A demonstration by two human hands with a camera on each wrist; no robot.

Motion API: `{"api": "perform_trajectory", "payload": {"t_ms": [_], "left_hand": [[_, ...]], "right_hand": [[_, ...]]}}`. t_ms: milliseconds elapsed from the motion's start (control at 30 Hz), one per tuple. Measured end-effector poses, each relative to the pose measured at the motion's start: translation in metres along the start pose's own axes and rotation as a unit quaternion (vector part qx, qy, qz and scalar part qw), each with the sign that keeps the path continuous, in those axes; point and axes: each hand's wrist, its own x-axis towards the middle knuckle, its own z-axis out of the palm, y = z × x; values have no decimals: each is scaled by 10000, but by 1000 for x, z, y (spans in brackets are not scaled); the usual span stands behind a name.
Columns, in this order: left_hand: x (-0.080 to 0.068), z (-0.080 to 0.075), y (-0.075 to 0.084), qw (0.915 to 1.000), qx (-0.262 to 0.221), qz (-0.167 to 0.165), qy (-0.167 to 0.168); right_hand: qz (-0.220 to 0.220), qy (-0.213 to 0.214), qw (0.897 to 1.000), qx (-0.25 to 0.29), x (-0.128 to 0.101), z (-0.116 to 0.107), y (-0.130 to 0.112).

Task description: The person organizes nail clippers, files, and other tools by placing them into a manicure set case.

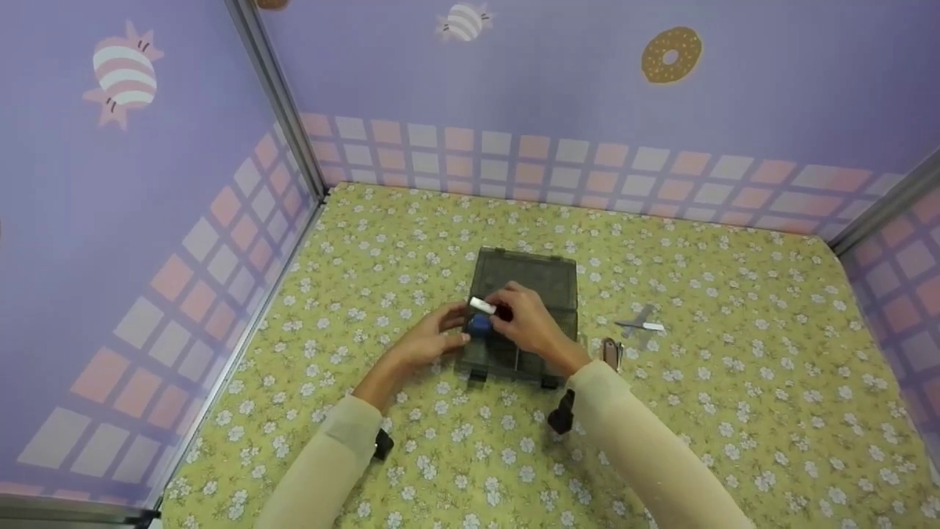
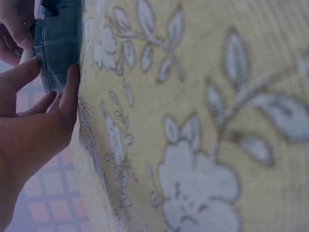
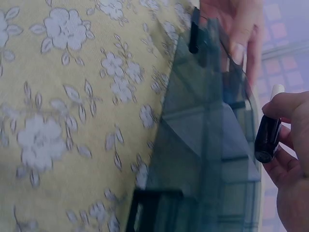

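Observation:
A translucent dark grey compartment box (image 1: 507, 360) stands with its lid (image 1: 525, 275) folded back. My left hand (image 1: 429, 338) grips the left side of the box, thumb over the rim and fingers along the outer wall. Over the left compartments, my right hand (image 1: 525, 319) pinches a small black tube with a white end (image 3: 268, 137) between thumb and fingers. Its white end points left in the head view. Beneath it, a blue item (image 1: 481, 324) lies in the left part of the box, partly hidden by the right hand and the tube.
To the right of the box lie a brown-handled folding tool (image 1: 610, 353) and a thin grey cross-shaped item with a white end (image 1: 652, 326). A floral cloth (image 1: 734, 367) covers the table. Purple patterned walls (image 1: 558, 95) enclose the back and sides.

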Motion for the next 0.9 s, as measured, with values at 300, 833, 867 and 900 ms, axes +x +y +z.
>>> {"api": "perform_trajectory", "payload": {"t_ms": [300,833,867,900], "left_hand": [[1,2,-1,9998,-143,-92,-45],[1,0,0,10000,7,44,9],[0,0,0,10000,-22,47,6],[0,0,0,10000,-28,40,9]], "right_hand": [[146,-173,9997,1,-2,14,3],[-91,425,9989,170,-42,-43,27],[-55,471,9987,177,-47,-50,30],[-13,519,9985,195,-52,-56,34]]}}
